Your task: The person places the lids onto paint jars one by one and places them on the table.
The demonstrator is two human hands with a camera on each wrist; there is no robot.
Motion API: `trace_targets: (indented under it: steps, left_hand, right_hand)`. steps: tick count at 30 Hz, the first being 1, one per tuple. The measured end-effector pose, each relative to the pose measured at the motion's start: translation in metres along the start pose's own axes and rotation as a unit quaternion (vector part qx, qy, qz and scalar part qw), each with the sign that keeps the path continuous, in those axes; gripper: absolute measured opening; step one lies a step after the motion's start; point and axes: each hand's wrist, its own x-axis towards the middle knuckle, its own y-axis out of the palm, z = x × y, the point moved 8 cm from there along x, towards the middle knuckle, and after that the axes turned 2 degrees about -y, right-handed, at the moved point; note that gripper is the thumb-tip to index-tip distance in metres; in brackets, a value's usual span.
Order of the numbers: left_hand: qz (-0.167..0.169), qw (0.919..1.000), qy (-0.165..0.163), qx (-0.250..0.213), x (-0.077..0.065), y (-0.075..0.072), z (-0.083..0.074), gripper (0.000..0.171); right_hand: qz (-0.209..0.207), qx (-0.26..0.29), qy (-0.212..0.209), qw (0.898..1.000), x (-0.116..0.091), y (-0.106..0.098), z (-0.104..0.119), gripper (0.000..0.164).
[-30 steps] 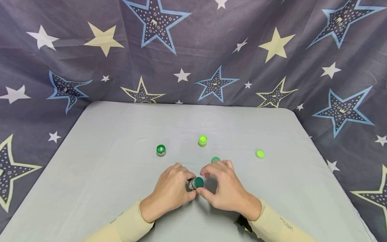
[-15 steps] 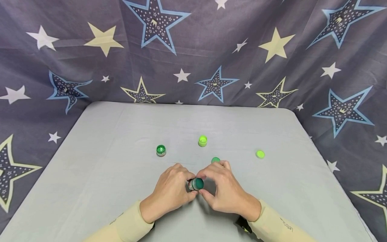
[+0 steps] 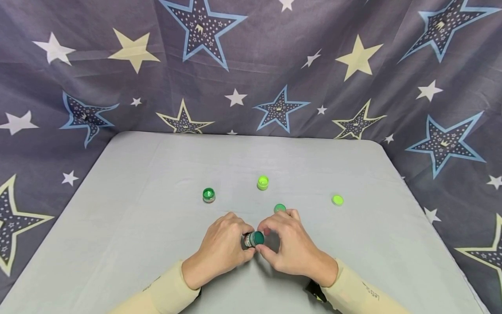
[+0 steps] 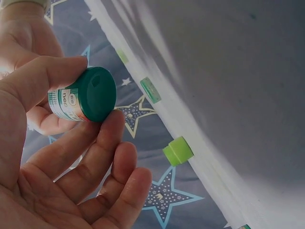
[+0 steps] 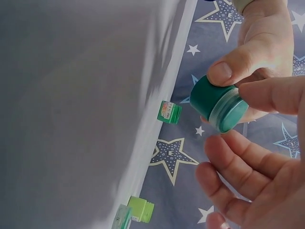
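At centre, the left hand [image 3: 223,240] pinched a crosswise paint jar [image 5: 204,99], lid [image 5: 232,114] toward the right hand [image 3: 295,245], its grip unclear.

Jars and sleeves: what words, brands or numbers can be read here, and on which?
"Lets", seemingly: right sleeve; the rest is unclear.
"neo", perhaps: sideways label on the held teal jar; smaller print is blurred.
Too small to read: markings on the left sleeve and green jar.
No legible numbers.
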Motion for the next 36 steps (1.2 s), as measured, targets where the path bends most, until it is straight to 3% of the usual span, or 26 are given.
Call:
trace_targets:
  steps: [14,26,36]
  left_hand:
    - [0.002,1.0000,0.002,-0.002,-0.0003,-0.0009,-0.0013,0.024]
    - [-0.004,1.0000,0.007,0.005,-0.0007,-0.0014,-0.0016,0.022]
    - [-0.006,1.0000,0.002,0.002,-0.0004,-0.0024,0.0007,0.026]
  right_hand:
    - [-0.003,-0.025,0.011,1.000,0.0004,0.0006,-0.0019,0.023]
    - [-0.016,-0.039,0.017,0.999,-0.0003,-0.0007,-0.0029,0.031]
    - [-0.008,0.002,0.007,1.000,0.0013,-0.0024,-0.0012,0.034]
